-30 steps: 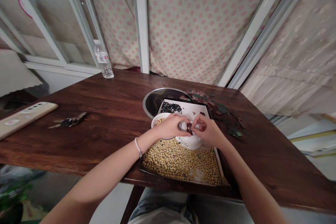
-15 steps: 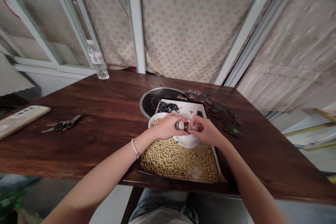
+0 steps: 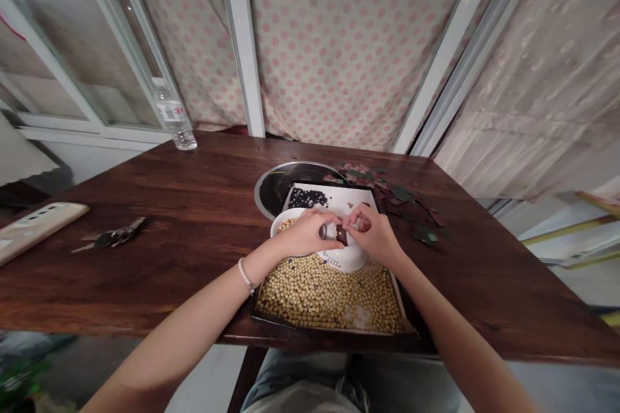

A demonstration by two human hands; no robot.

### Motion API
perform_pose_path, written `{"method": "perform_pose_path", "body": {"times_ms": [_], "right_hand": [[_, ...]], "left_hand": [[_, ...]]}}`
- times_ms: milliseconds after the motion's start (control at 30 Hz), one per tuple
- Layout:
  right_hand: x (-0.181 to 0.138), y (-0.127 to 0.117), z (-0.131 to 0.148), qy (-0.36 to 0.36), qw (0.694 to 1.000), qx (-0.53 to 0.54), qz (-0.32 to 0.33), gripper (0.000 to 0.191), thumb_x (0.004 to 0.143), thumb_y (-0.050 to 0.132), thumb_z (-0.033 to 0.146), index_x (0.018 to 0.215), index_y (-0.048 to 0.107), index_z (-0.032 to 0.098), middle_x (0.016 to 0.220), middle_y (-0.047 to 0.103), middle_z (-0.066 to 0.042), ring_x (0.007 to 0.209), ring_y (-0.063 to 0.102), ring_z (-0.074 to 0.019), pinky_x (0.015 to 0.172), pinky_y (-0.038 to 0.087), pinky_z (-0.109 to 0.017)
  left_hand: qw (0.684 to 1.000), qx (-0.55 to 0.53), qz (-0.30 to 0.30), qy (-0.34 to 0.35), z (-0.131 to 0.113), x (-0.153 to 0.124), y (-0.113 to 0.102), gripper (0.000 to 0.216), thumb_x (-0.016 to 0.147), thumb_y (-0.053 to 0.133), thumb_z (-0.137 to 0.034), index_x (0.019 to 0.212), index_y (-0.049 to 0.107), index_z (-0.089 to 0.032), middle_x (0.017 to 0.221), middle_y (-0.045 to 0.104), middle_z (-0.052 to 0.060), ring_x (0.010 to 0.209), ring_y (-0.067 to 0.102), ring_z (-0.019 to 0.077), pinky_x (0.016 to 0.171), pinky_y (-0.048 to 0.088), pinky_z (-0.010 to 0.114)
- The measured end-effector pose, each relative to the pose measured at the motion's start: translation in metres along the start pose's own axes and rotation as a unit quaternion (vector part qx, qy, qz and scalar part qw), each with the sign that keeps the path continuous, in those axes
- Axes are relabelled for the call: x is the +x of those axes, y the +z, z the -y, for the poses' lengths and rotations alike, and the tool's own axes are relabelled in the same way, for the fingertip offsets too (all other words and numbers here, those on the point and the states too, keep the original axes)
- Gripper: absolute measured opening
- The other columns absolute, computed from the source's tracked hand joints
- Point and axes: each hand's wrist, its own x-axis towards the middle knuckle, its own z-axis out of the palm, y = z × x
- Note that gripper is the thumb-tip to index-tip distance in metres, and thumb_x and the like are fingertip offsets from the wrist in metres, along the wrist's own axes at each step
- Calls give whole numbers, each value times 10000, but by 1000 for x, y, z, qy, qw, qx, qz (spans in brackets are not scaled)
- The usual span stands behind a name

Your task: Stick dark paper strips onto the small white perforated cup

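Note:
My left hand (image 3: 311, 233) is closed on a small dark brown piece (image 3: 341, 236), thumb below and fingers above, with tiny pale beads showing on it. My right hand (image 3: 372, 232) pinches at that piece's upper edge; anything tiny between its fingertips is too small to make out. Below my hands, a white bowl (image 3: 345, 262) with a dotted rim stands among yellow beads (image 3: 320, 293) in a shallow black-edged tray (image 3: 404, 310). Another white bowl (image 3: 275, 226) holding yellowish beads is partly covered by my left hand. Dark beads (image 3: 307, 197) lie at the tray's far left.
Behind the tray sits a round black plate with a silver rim (image 3: 265, 188). Green and brown scraps (image 3: 402, 193) are scattered to the right. Keys (image 3: 113, 235), a phone (image 3: 43, 226) and a water bottle (image 3: 175, 119) are on the wooden table's left side (image 3: 194, 206).
My right hand's fingers have shifted slightly up and left, onto the brown piece's upper edge. My left hand keeps its hold. The whole view has shifted a little.

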Motion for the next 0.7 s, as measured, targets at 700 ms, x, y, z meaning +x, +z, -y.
{"method": "perform_pose_path", "body": {"times_ms": [700], "right_hand": [[-3,1,-1,49,997,61,22,165,689,629,236,830,553,200,771,668,-12,395,343,-44,381,251,-200]], "left_hand": [[1000,-19,6,-13,1,1,1,384,728,695,-417,1048,605,-225,1081,650,31,1029,545,234,1008,290,425]]}}
